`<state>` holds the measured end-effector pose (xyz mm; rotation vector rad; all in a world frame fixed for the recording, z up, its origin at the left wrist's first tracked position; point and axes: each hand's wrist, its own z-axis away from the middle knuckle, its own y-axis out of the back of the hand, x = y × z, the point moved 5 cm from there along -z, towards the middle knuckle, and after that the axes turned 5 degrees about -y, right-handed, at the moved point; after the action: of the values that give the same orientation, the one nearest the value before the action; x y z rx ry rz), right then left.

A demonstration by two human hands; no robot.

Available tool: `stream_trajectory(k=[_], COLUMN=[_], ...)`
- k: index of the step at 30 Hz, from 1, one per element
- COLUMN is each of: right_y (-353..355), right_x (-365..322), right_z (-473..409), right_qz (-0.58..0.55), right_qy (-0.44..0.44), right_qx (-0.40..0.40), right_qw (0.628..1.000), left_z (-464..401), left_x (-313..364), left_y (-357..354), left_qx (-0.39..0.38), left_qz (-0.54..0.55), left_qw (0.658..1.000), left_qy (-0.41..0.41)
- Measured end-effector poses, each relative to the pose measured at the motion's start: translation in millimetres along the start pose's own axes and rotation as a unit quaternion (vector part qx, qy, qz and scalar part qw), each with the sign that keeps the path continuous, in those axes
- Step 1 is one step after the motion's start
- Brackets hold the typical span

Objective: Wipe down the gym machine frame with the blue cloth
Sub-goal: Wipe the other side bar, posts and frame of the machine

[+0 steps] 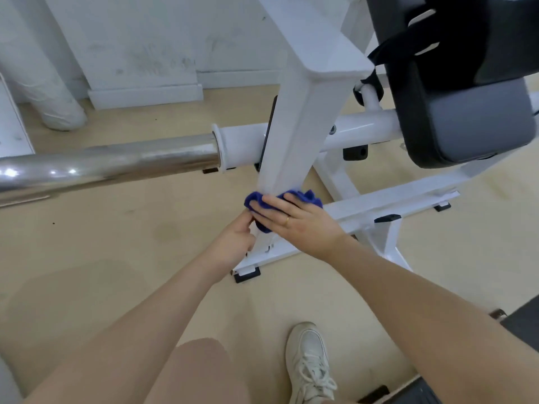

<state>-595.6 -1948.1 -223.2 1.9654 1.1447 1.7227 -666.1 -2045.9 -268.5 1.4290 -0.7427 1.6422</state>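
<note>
The white gym machine frame point(303, 118) has a square upright post running down to a base bar on the floor. The blue cloth point(306, 197) is bunched against the lower part of that post, near the base. My right hand point(294, 221) lies over the cloth with straight fingers and presses it to the post. My left hand point(234, 242) is just below and left of it, and its fingertips pinch the lower edge of the cloth. Most of the cloth is hidden under my right hand.
A chrome weight sleeve point(110, 164) sticks out to the left at mid height. A black and grey seat pad point(466, 112) sits at the right. My white shoe point(309, 360) stands on the tan floor below; the white wall and skirting are behind.
</note>
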Motion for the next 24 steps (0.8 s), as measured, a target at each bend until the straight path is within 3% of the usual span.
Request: stream_trajectory(k=[2,4,6,7,8,9,10,12,13,14,15,18,20,22,24], right_y=[-4.5,7.8,28.0,32.9,35.7,33.4,29.3,19.8,16.1,13.2,11.7,-2.4,-15.6,-24.3,-26.9], right_x=[-15.8,-11.8,14.1,33.4,52.8,68.8,77.2,67.2,53.2,37.0,24.1,-7.5,-23.6,-31.0,-27.2], right_z=[10.4,13.7,27.9,39.0,48.3,53.3,51.4,26.4,10.7,-0.8,-5.9,1.2,5.4,9.6,10.7], right_qz=[-0.057,-0.142,-0.251,-0.313,-0.385,-0.481,-0.584,-0.78,-0.825,-0.834,-0.824,-0.785,-0.772,-0.767,-0.779], right_qy=[-0.009,-0.047,-0.183,-0.282,-0.384,-0.467,-0.522,-0.526,-0.51,-0.505,-0.506,-0.552,-0.562,-0.572,-0.565], right_qx=[-0.045,-0.02,0.041,0.061,0.069,0.065,0.053,0.033,0.012,-0.008,-0.012,0.004,-0.06,-0.102,-0.07], right_qw=[0.997,0.989,0.95,0.905,0.836,0.739,0.62,0.339,0.241,0.223,0.254,0.283,0.291,0.272,0.261], left_z=[5.1,10.0,8.0,6.1,4.4,1.7,-0.8,-3.6,-3.1,-2.3,-2.5,-3.5,-3.9,-3.8,-2.8], left_x=[-13.5,-13.3,-0.9,7.7,15.2,20.1,23.4,23.2,21.7,20.9,19.8,20.2,18.6,17.4,15.9], left_y=[-2.5,-1.6,-1.3,-2.5,-4.2,-6.1,-7.5,-7.5,-7.1,-7.4,-7.9,-9.8,-10.0,-9.7,-9.4], left_qx=[-0.015,0.015,0.042,0.042,0.039,0.038,0.041,0.058,0.067,0.072,0.073,0.079,0.08,0.078,0.078], left_qz=[-0.011,0.011,0.024,0.013,-0.008,-0.028,-0.041,-0.045,-0.035,-0.021,-0.006,0.015,0.0,-0.015,-0.015], left_qw=[1.0,1.0,0.999,0.999,0.998,0.998,0.997,0.995,0.995,0.995,0.995,0.995,0.994,0.995,0.994], left_qy=[0.005,-0.012,-0.021,-0.027,-0.04,-0.053,-0.057,-0.063,-0.066,-0.067,-0.067,-0.066,-0.067,-0.065,-0.076])
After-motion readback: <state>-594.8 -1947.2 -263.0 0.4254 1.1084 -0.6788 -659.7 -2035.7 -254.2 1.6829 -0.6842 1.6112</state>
